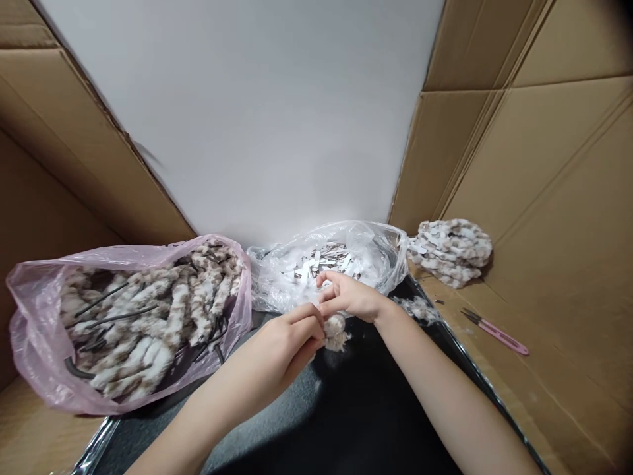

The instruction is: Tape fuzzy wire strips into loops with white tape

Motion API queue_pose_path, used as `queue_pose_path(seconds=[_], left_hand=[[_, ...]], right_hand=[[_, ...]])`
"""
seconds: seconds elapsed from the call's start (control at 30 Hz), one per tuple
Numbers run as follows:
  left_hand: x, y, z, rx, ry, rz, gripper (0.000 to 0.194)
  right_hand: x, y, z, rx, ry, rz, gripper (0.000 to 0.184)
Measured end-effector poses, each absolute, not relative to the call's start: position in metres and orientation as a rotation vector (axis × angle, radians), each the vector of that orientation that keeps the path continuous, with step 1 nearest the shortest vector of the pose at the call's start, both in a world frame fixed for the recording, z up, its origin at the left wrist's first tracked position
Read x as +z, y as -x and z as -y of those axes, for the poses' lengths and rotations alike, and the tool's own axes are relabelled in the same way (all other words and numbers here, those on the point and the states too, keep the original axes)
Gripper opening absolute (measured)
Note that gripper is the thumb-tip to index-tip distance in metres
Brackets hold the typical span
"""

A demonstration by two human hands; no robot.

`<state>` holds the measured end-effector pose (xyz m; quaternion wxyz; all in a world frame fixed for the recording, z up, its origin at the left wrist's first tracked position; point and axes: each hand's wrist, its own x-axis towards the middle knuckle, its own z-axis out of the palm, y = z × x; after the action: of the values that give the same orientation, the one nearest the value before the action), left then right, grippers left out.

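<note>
My left hand (299,335) is closed, its fingers pinched on a small fluffy cream-and-brown piece (337,333) that hangs out below the fingertips. My right hand (352,298) meets it from the right, thumb and index finger brought together at the left fingertips, other fingers curled. Whatever the right fingers grip is too small or hidden to make out. Just behind the hands lies an open clear plastic bag (270,280) holding many small white tags (329,257) with thin dark parts.
On the left, a pink plastic bag (37,330) holds fluffy strips (168,316) with black cords. A bundle of fluffy pieces with white tags (452,251) lies at right, near a pink-handled pointed tool (497,333). Loose fluff (420,310) sits by the dark work surface's edge (462,356). Cardboard walls (558,178) stand around.
</note>
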<state>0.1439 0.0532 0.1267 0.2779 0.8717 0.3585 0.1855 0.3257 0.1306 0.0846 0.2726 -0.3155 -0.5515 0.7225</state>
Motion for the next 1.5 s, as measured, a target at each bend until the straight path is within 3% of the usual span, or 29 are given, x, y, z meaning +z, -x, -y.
queue_pose_path(seconds=[0.4,0.67,0.97,1.2,1.4,1.5], left_hand=[[0.121,-0.150,-0.065,1.006,-2.239,-1.113,0.016],[0.113,-0.149,-0.070,0.799,-1.830,-0.962,0.024],[0.116,-0.154,-0.058,1.024,-1.727,-0.953,0.027],[0.115,-0.154,-0.057,1.052,-1.684,-0.975,0.016],[0.110,-0.154,-0.064,0.849,-1.661,-1.011,0.018],[0.111,-0.153,-0.067,0.637,-1.772,-1.030,0.032]], right_hand=[[0.125,-0.330,-0.104,1.445,0.828,1.395,0.049],[0.132,-0.329,-0.095,1.235,0.936,1.585,0.041],[0.147,-0.329,-0.074,1.299,0.875,1.630,0.039],[0.149,-0.331,-0.072,1.188,0.932,1.663,0.034],[0.146,-0.325,-0.070,1.023,0.975,1.824,0.028],[0.145,-0.323,-0.070,0.973,0.962,1.913,0.028]])
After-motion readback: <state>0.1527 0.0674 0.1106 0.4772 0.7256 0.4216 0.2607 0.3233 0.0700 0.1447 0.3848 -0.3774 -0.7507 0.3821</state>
